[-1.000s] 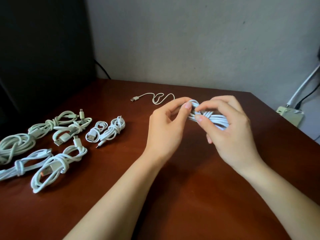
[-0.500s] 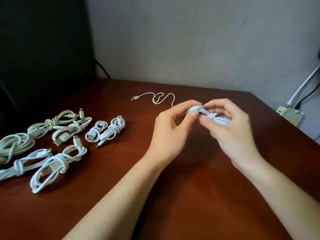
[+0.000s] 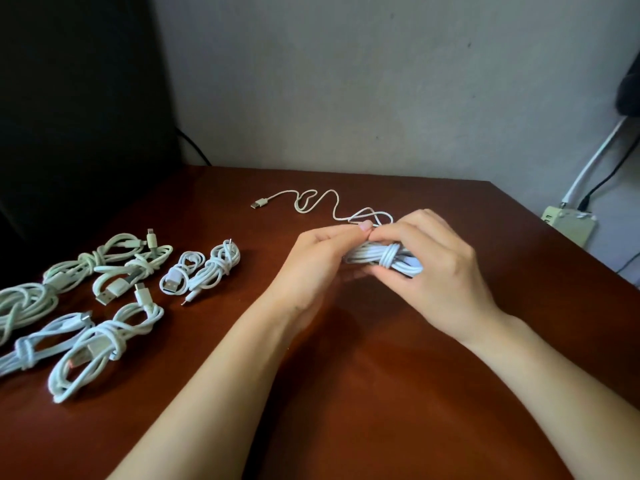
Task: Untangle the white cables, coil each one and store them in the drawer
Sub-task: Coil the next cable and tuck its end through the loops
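Observation:
Both hands hold one white cable bundle (image 3: 384,258) just above the brown table (image 3: 363,393), right of centre. My left hand (image 3: 311,268) pinches its left end between thumb and fingers. My right hand (image 3: 433,271) grips the right part, where the cable is wrapped round the loops. The loose tail of this cable (image 3: 311,202) trails away over the table to a USB plug (image 3: 259,203) at the back. Several coiled white cables (image 3: 114,299) lie in a group on the left of the table. No drawer is in view.
A dark monitor-like panel (image 3: 76,116) stands at the back left. A grey wall (image 3: 346,81) runs behind the table. Off the table's right edge sits a pale power strip (image 3: 568,226) with white and black cords going up the wall.
The hands have lowered the bundle slightly toward the table and turned it. A wrap of cable now shows round its middle. The coils on the left have not moved.

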A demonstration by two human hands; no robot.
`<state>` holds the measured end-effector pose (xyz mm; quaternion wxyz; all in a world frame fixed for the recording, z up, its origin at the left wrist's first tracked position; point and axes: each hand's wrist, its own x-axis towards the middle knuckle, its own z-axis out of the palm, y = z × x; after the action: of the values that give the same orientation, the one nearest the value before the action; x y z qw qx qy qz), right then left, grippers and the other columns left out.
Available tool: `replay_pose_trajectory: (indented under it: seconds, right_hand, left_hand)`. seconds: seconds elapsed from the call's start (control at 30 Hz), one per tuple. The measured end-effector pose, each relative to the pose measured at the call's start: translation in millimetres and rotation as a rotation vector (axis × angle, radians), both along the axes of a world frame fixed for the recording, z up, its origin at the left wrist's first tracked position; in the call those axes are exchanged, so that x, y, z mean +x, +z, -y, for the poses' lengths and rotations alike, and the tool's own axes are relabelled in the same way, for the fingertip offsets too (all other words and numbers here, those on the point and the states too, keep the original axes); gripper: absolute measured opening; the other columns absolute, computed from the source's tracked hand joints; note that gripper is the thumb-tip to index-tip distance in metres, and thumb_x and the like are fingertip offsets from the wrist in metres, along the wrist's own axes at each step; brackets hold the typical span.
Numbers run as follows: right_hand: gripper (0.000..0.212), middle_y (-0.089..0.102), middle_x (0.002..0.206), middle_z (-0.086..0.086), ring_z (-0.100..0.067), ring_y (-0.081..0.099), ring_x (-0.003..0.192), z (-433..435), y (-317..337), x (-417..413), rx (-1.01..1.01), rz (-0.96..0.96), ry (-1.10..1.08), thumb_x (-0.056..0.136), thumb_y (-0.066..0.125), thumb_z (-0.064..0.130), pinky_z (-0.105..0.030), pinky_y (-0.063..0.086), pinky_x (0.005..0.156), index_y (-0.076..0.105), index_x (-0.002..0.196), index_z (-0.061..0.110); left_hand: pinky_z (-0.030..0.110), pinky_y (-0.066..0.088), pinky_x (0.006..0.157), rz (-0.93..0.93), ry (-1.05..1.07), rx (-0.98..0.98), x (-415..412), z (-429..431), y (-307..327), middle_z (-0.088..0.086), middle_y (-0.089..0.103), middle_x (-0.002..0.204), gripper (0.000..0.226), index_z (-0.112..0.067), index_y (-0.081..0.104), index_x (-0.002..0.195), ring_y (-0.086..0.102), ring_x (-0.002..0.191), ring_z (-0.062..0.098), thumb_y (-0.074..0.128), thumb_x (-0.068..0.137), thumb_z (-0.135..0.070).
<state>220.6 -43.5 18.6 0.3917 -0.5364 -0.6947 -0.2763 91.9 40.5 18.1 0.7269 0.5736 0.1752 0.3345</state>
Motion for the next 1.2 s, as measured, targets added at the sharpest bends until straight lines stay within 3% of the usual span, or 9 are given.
replay_pose_trajectory:
  seconds: [0.13, 0.27, 0.37, 0.43, 0.6, 0.73, 0.93, 1.1, 1.2]
  right_hand:
    - [0.029, 0.058, 0.091, 0.002, -0.010, 0.053, 0.084, 1, 1, -2, -0.033, -0.070, -0.039, 0.071, 0.081, 0.012, -0.012, 0.039, 0.078, 0.065, 0.094, 0.008]
    - [0.035, 0.059, 0.098, 0.017, -0.003, 0.062, 0.079, 3, 5, -5, -0.258, -0.437, 0.002, 0.074, 0.081, 0.026, -0.009, 0.043, 0.068, 0.053, 0.095, 0.030]
    - [0.017, 0.070, 0.088, 0.004, -0.016, 0.065, 0.054, 3, 9, -5, -0.573, -0.760, 0.113, 0.086, 0.067, 0.029, -0.023, 0.044, 0.046, 0.058, 0.100, 0.030]
    - [0.011, 0.071, 0.077, -0.001, -0.019, 0.058, 0.044, 2, 10, -5, -0.682, -0.837, 0.134, 0.090, 0.059, 0.029, -0.022, 0.038, 0.039, 0.064, 0.100, 0.029]
    - [0.012, 0.064, 0.059, 0.002, -0.008, 0.041, 0.038, 4, 16, -12, -0.674, -0.787, 0.145, 0.089, 0.062, 0.023, -0.022, 0.034, 0.047, 0.073, 0.089, 0.020]
    - [0.005, 0.059, 0.054, 0.010, -0.003, 0.044, 0.042, 8, 17, -18, -0.612, -0.653, 0.113, 0.083, 0.071, 0.022, -0.018, 0.034, 0.046, 0.072, 0.078, 0.021]
    - [0.026, 0.068, 0.071, 0.005, -0.012, 0.060, 0.064, 5, 8, -18, -0.508, -0.340, -0.046, 0.078, 0.067, 0.046, -0.039, 0.047, 0.060, 0.072, 0.089, 0.023]
    - [0.025, 0.067, 0.069, 0.007, -0.007, 0.059, 0.065, 1, -2, -19, -0.483, -0.458, -0.069, 0.081, 0.065, 0.044, -0.026, 0.045, 0.059, 0.072, 0.092, 0.022]
    - [0.018, 0.063, 0.061, 0.007, -0.005, 0.055, 0.050, -1, -3, -16, -0.505, -0.613, -0.052, 0.083, 0.064, 0.036, -0.020, 0.042, 0.051, 0.072, 0.087, 0.021]
  left_hand:
    - [0.037, 0.051, 0.088, 0.036, 0.057, 0.060, 0, -2, 0, 0.024, 0.069, 0.098, 0.023, 0.004, 0.071, 0.096, 0.062, 0.090, 0.025, 0.060, 0.091, -0.016]
    - [0.048, 0.046, 0.097, 0.061, 0.187, 0.098, 1, -3, -3, 0.022, 0.072, 0.097, 0.020, 0.003, 0.074, 0.095, 0.066, 0.097, 0.032, 0.065, 0.088, -0.015]
    - [0.041, 0.051, 0.085, 0.067, 0.223, 0.164, 0, -3, -4, 0.017, 0.073, 0.086, 0.021, 0.001, 0.075, 0.090, 0.067, 0.083, 0.025, 0.069, 0.085, -0.018]
    - [0.033, 0.052, 0.069, 0.062, 0.231, 0.265, -1, -1, -4, 0.021, 0.070, 0.074, 0.020, 0.003, 0.074, 0.080, 0.062, 0.067, 0.021, 0.067, 0.088, -0.014]
    - [0.024, 0.047, 0.066, -0.043, 0.397, 0.478, -1, 1, -2, -0.005, 0.069, 0.061, 0.027, -0.014, 0.072, 0.065, 0.059, 0.064, 0.001, 0.066, 0.090, -0.021]
    - [0.025, 0.053, 0.070, -0.054, 0.523, 0.448, 1, 4, 2, -0.007, 0.071, 0.064, 0.025, -0.016, 0.074, 0.065, 0.067, 0.066, 0.004, 0.068, 0.088, -0.023]
    - [0.033, 0.055, 0.071, -0.096, 0.542, 0.345, 1, 2, 2, -0.005, 0.068, 0.058, 0.027, -0.018, 0.073, 0.060, 0.065, 0.062, 0.008, 0.071, 0.085, -0.026]
    - [0.033, 0.055, 0.077, -0.051, 0.504, 0.224, 2, 1, -2, -0.002, 0.072, 0.070, 0.018, -0.019, 0.075, 0.069, 0.067, 0.071, 0.010, 0.070, 0.086, -0.024]
    - [0.030, 0.052, 0.088, -0.090, 0.450, 0.189, 5, 0, -3, -0.008, 0.073, 0.085, 0.016, -0.022, 0.073, 0.084, 0.067, 0.086, 0.006, 0.062, 0.092, -0.030]
